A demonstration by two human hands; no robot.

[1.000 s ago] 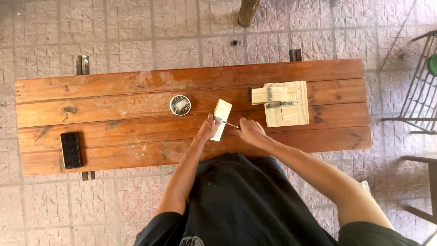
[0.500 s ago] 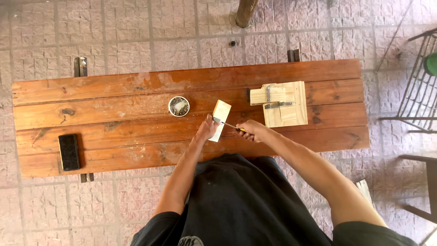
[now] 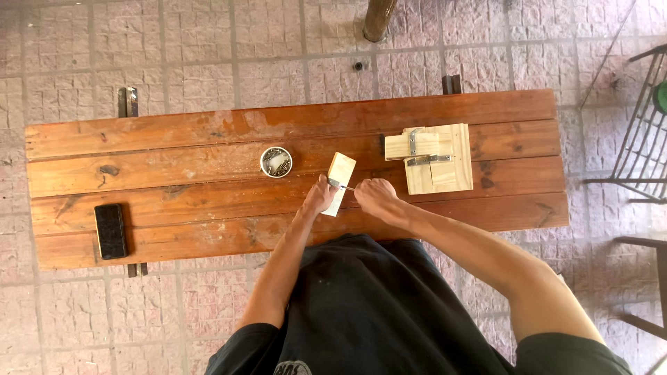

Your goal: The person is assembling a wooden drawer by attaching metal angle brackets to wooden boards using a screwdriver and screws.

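A small pale wooden block lies on the brown slatted wooden table, near its front edge. My left hand grips the block's lower left side. My right hand is closed around a thin metal tool whose tip touches the block's right edge. Left of the block sits a small round tin holding several small metal pieces.
A pale wooden assembly with metal brackets lies to the right of my hands. A black phone lies at the table's left end. A metal wire rack stands at the right. The floor is tiled, with a post behind the table.
The view has shifted slightly. My right hand has drawn a little closer to the block; my left hand keeps its hold on it.
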